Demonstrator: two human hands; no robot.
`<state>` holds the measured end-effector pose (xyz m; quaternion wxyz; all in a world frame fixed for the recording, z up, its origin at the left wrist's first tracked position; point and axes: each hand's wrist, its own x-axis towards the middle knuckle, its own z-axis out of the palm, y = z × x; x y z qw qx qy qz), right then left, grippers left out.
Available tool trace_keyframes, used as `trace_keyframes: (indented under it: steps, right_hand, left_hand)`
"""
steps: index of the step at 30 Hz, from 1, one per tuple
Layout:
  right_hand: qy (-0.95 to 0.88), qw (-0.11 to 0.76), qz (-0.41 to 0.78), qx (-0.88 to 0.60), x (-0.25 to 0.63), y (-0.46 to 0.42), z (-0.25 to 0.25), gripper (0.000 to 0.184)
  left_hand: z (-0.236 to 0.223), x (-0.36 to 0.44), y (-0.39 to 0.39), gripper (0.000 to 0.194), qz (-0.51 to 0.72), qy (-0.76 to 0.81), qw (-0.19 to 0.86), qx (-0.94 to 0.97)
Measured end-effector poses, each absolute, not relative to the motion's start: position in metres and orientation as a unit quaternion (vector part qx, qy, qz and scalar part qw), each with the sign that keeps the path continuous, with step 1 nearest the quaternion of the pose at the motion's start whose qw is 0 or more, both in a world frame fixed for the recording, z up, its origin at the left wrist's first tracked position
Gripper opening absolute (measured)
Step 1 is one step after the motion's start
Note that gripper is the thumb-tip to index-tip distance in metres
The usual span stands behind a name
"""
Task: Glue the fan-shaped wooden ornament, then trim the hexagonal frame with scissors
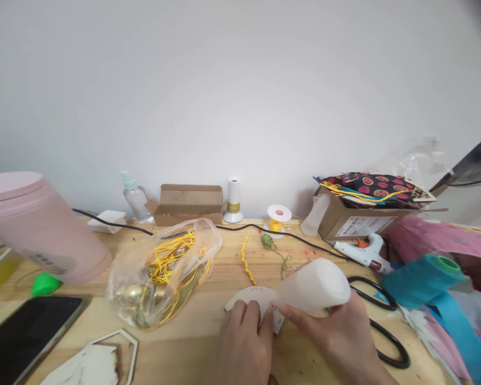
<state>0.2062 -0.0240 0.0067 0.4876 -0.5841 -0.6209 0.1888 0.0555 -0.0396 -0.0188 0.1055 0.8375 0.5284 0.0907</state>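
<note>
The white piece [253,294] lies on the tabletop [184,347] under the left hand [245,342]; I can't tell if it grips. The right hand [342,334] holds a tipped white bottle [315,286], and squeezing too hard could make a mess.

Craft workspace, seemingly: wooden table [176,347] against plain wall [240,96], glue gun [369,252], thread spool [279,216], teal thread cone [420,278], scissors [388,342], bag of yellow cords [164,275], patterned fabric [379,187].

Your view is bright and evenly lit, with faint, soft shadows on the pale grey wall [240,96]; edges look stretched, and your right hand [342,334] is slightly blurred.
</note>
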Motion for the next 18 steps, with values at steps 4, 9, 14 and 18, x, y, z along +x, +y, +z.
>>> trace_keyframes:
  steps: [4, 9, 14, 18]
  right_hand:
    - [-0.618, 0.472, 0.201, -0.595, 0.204, -0.024, 0.003, 0.027]
    - [-0.627, 0.450, 0.218, -0.597, 0.206, -0.023, -0.001, 0.028]
    - [-0.591, 0.481, 0.209, -0.612, 0.210, -0.021, 0.007, 0.031]
    - [-0.503, 0.543, 0.235, -0.629, 0.216, -0.018, 0.021, 0.031]
  left_hand:
    - [-0.017, 0.057, -0.038, 0.045, 0.070, 0.517, 0.087, 0.849]
    - [-0.020, 0.060, -0.038, 0.046, 0.064, 0.530, 0.072, 0.842]
    - [-0.020, 0.062, -0.038, 0.044, 0.062, 0.538, 0.067, 0.838]
    - [-0.017, 0.058, -0.038, 0.055, 0.060, 0.523, 0.074, 0.847]
